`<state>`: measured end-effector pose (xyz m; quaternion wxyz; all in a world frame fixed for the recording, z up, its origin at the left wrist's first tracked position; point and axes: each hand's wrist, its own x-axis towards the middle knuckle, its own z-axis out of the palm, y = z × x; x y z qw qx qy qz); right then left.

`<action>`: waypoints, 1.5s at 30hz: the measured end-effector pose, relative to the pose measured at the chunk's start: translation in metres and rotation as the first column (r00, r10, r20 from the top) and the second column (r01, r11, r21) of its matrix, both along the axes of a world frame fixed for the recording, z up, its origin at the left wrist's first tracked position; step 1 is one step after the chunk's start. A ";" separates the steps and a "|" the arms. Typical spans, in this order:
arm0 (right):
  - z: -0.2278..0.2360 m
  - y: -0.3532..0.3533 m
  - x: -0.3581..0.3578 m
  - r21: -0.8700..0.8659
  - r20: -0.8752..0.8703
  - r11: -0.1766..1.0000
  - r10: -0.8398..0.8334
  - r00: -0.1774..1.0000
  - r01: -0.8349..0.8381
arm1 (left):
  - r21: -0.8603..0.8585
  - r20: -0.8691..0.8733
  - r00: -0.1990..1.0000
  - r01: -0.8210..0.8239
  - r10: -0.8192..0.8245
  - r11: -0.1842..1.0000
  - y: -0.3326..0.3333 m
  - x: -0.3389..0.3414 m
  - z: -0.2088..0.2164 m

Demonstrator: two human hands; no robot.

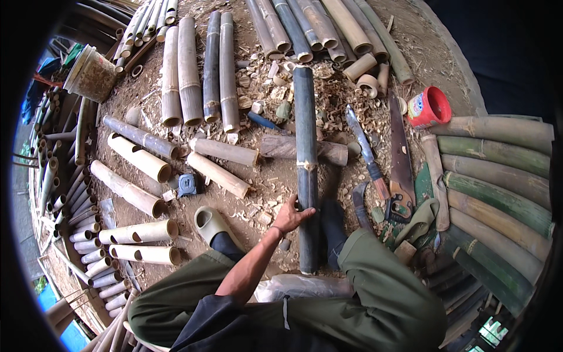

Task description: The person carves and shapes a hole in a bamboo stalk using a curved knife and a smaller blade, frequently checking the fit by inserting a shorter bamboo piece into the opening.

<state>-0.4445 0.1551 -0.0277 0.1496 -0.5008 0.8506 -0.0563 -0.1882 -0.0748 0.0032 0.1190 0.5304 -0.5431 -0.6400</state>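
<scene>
A long dark green bamboo tube (306, 135) stretches away from me between my legs, its near end close to my lap. My left hand (287, 217) grips its left side near the lower part, with the thumb laid across the top and the other fingers partly hidden. My right hand is out of sight. Beneath the tube, a weathered brown bamboo piece (287, 148) lies crosswise. Right of it are a long blade with a wrapped handle (362, 144) and a handsaw (401, 158) with a wooden grip. A blue tape measure (187, 185) rests on the ground to the left.
Wood shavings (346, 111) cover the ground ahead. Pale bamboo tubes with cut holes (138, 232) lie left. Green bamboo poles (498, 170) are stacked right, near a red container (431, 107). A tan clog (216, 227) is on my left foot, and a dirty bucket (91, 75) stands far left.
</scene>
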 end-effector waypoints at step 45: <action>0.078 -0.216 -0.075 0.079 -0.007 0.996 0.044 0.999 -0.043 | -0.266 0.014 0.959 -0.268 0.282 0.926 -0.075 -0.029 -0.015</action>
